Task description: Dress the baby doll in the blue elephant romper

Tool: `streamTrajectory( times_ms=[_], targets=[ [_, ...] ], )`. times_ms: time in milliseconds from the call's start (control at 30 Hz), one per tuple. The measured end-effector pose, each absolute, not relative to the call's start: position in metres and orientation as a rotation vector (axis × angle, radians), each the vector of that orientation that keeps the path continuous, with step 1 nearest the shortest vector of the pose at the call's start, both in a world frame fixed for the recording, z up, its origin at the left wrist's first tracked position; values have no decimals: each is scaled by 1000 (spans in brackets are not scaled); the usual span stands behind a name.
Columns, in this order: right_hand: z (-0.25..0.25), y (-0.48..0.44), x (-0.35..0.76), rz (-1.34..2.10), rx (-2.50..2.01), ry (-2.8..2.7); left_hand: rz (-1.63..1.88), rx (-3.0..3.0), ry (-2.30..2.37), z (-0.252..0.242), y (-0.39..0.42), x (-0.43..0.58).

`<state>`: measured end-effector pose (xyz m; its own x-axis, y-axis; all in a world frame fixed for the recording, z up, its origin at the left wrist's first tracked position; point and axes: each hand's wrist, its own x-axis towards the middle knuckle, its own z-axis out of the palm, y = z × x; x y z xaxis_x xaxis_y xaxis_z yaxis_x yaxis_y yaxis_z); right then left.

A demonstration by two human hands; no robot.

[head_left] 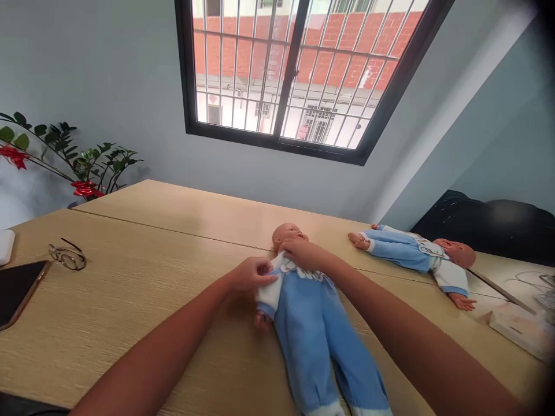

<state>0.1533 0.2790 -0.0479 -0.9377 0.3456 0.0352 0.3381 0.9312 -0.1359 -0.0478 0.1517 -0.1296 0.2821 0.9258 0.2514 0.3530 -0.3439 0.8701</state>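
Note:
A baby doll [284,234] lies on its back in front of me, its head toward the window. It wears a blue and white outfit [306,323] with a patterned bib-like collar. My left hand [252,274] pinches the white sleeve near the doll's shoulder, thumb and fingers closed on the cloth. At the neck, my right hand [301,254] is closed on the top edge of the outfit, just under the chin. My right hand and forearm hide part of the doll's chest and far arm.
A second doll [403,248] in matching clothes lies at the right, near a pale box [520,329]. Eyeglasses [68,256] and a phone [19,292] rest on the table [143,254] at the left. A leafy plant [95,164] stands beyond its far left edge.

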Motion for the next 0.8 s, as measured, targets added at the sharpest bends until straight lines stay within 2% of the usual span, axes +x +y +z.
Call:
streamTrajectory(
  times_ms=[200, 433, 667, 800],
  targets=[
    [-54, 296, 173, 44, -756, -2858, 1142, 2045, 1205, -126, 141, -27],
    [-71, 317, 152, 48, -932, -2904, 1326, 2832, 1261, -120, 127, -3],
    [-85, 331, 143, 76, -1127, -2886, 1290, 2955, 1322, -120, 106, 30],
    [-94, 328, 144, 129, -1121, -2846, 1211, 2744, 1445, -124, 101, 41]
  ],
)
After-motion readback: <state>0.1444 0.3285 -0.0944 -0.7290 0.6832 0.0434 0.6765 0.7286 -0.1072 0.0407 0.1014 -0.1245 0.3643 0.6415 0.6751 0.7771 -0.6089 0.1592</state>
